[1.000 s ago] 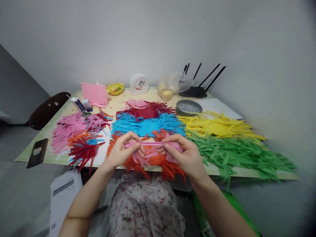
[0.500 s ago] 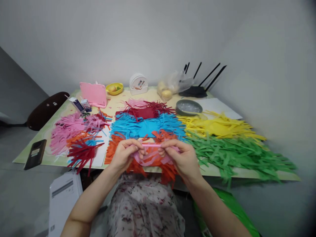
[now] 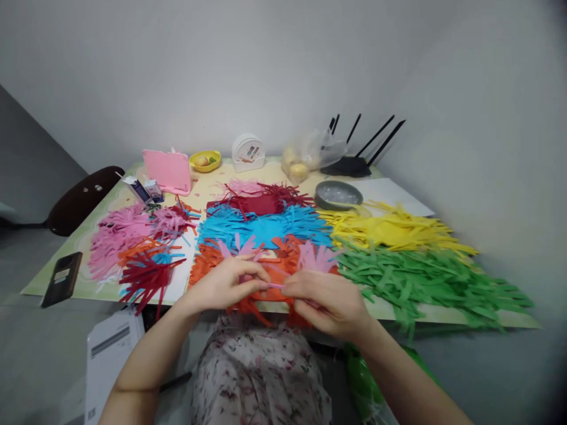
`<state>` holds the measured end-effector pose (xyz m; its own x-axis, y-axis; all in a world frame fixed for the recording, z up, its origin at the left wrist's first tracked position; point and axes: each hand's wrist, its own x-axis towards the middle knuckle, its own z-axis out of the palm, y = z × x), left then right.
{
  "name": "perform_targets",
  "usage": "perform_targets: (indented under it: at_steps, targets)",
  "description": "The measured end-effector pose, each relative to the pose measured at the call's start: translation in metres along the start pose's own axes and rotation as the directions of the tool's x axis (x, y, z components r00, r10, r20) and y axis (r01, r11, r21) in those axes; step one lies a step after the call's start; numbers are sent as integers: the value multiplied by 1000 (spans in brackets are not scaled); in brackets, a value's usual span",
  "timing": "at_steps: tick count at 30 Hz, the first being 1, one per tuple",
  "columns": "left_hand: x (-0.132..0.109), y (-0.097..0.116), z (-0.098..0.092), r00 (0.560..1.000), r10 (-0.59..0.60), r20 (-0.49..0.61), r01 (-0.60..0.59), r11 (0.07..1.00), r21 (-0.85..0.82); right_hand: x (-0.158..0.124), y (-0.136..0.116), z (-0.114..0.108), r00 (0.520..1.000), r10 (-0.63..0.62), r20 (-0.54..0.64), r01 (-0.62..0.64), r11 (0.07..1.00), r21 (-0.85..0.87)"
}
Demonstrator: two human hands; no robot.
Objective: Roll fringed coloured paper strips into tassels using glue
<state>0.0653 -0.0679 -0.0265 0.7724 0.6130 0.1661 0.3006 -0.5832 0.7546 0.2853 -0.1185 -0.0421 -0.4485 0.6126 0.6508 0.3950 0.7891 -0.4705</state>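
Note:
My left hand (image 3: 233, 282) and my right hand (image 3: 330, 300) are close together at the table's front edge, thumbs and fingertips pinching a pink fringed piece (image 3: 318, 258). A thin, tight pink roll of it spans the small gap between my fingers, and its cut strips fan out beyond both hands. Below and around them lies an orange fringed piece (image 3: 206, 261), partly hidden by my hands. Farther back are a blue fringed piece (image 3: 266, 227) and a dark red one (image 3: 261, 204). The inner fingers of both hands are partly hidden.
Yellow (image 3: 394, 230) and green fringed pieces (image 3: 411, 277) lie at right. Pink fringe (image 3: 117, 236) and a dark red bundle (image 3: 148, 276) lie at left, near a phone (image 3: 62, 277). Behind stand a pink tablet case (image 3: 168, 170), a grey bowl (image 3: 338, 195) and a black router (image 3: 348, 166).
Both hands have come down toward me, and the gap between them has narrowed. The pink strips, formerly hanging below my hands, now spread out on their far side.

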Motion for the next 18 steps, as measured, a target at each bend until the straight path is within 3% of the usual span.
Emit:
perform_targets:
  at_steps: [3, 6, 8, 11, 14, 16, 18]
  targets:
    - [-3, -12, 8, 991, 70, -114, -36, 959, 282, -2, 7, -8, 981, 148, 126, -153, 988, 36]
    - [-5, -21, 15, 968, 194, -161, -104, 888, 448, 1, 20, -10, 905, 369, 209, -404, 902, 155]
    - [-6, -26, 19, 956, 254, -145, -167, 881, 442, 2, 29, -2, 840, 439, 319, -532, 783, 324]
    - [-7, -33, 24, 947, 286, -147, -201, 884, 422, 0, 34, 20, 755, 468, 458, -654, 500, 567]
    - [-7, -44, 34, 938, 265, -224, -157, 901, 405, -6, 31, 38, 708, 561, 430, -665, 322, 674]
    - [-3, -49, 45, 908, 227, -352, -96, 931, 353, -9, 27, 43, 703, 606, 371, -647, 329, 688]
    - [4, -50, 58, 843, 177, -507, -46, 964, 260, -9, 25, 43, 725, 631, 277, -609, 397, 687]
